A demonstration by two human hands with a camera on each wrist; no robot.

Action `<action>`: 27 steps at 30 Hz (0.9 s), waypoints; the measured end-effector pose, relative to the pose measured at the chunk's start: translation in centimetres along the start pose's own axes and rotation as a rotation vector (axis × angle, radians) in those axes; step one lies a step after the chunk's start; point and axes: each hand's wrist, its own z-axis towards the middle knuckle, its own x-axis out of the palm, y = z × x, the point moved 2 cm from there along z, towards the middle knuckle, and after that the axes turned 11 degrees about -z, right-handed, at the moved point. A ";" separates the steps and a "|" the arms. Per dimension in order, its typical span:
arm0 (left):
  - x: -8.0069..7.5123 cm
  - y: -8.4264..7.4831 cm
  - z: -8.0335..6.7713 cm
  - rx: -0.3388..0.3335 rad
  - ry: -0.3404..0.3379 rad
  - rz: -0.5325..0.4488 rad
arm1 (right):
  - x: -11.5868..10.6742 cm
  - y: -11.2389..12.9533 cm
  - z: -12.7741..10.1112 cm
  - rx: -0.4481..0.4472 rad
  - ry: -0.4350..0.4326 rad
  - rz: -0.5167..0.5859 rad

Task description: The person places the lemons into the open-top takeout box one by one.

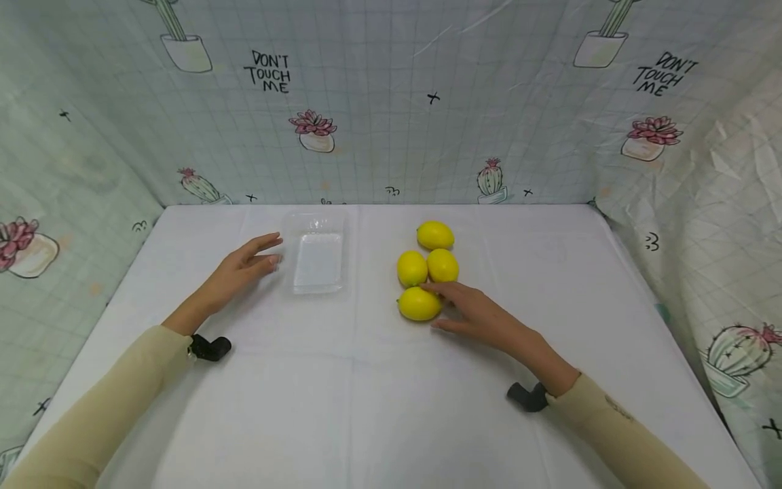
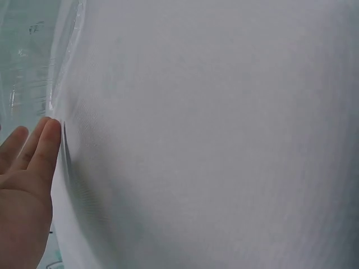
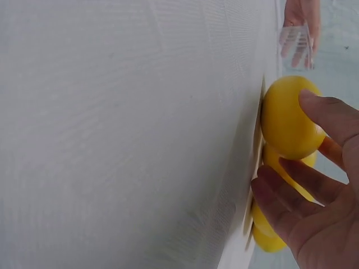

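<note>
Four-sided and see-through, a plastic tray [image 1: 345, 258] stands on the white table. My left hand [image 1: 241, 267] hovers just to its left, fingers extended and holding nothing; the left wrist view shows those fingers [image 2: 42, 148] near the tray's edge. Several yellow lemons lie clustered right of the tray: a far lemon [image 1: 435, 235], two side by side, and the nearest lemon [image 1: 417, 304]. My right hand [image 1: 482, 316] is at that nearest lemon's right side. Its thumb and fingers spread around the lemon [image 3: 289, 120] without a visible firm grip; contact is hard to tell.
White cloth covers the table [image 1: 342, 407]. A patterned curtain [image 1: 379, 102] with cactus drawings and lettering hangs behind it and along both sides. Black wrist-worn devices [image 1: 210, 348] sit at both sleeve ends.
</note>
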 end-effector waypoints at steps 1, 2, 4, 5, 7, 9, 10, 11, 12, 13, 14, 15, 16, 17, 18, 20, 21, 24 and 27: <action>0.0 0.1 0.1 -0.005 0.003 -0.011 | 0.0 0.0 0.1 0.003 -0.002 -0.001; 0.1 0.1 0.2 -0.014 0.005 -0.017 | 0.0 0.1 0.2 0.007 -0.004 0.000; 0.1 0.2 0.3 -0.032 0.004 -0.012 | 0.1 0.2 0.4 0.011 -0.005 0.002; 0.1 0.2 0.3 -0.043 -0.003 -0.002 | 0.1 0.3 0.5 0.014 -0.006 0.007; 0.2 0.3 0.4 -0.052 -0.006 0.007 | 0.2 0.4 0.7 0.019 -0.008 0.021; 0.2 0.3 0.4 -0.054 -0.006 0.009 | 0.4 0.5 1.0 0.022 -0.011 0.024; 0.3 0.2 0.4 -0.054 -0.004 0.013 | 0.4 0.6 1.2 0.027 -0.014 0.029; 0.3 0.2 0.4 -0.054 -0.004 0.012 | 0.5 0.6 1.3 0.034 -0.016 0.031; 0.3 0.2 0.4 -0.053 -0.002 0.008 | 0.6 0.7 1.5 0.039 -0.019 0.033; 0.3 0.2 0.4 -0.054 -0.001 0.008 | 0.6 0.7 1.6 0.044 -0.021 0.037; 0.3 0.1 0.4 -0.055 -0.001 0.010 | 0.6 0.8 1.7 0.050 -0.023 0.042; 0.3 0.1 0.5 -0.057 0.000 0.010 | 0.6 0.8 1.8 0.058 -0.024 0.049; 0.3 0.1 0.5 -0.058 0.001 0.009 | 0.7 0.8 1.8 0.063 -0.025 0.059; 0.3 0.1 0.6 -0.060 0.001 0.008 | 0.6 0.8 1.9 0.067 -0.025 0.070; 0.4 0.1 0.6 -0.062 0.001 0.010 | 0.7 0.9 1.9 0.071 -0.026 0.078; 0.4 0.0 0.6 -0.064 0.001 0.018 | 0.7 0.8 1.9 0.076 -0.025 0.095; 0.4 0.0 0.6 -0.065 0.001 0.020 | 0.7 0.7 2.0 0.078 -0.024 0.103; 0.4 0.0 0.5 -0.064 0.003 0.025 | 0.7 0.6 2.0 0.068 -0.020 0.119; 0.5 0.0 0.5 -0.066 0.006 0.027 | 0.7 0.4 2.0 0.065 -0.007 0.155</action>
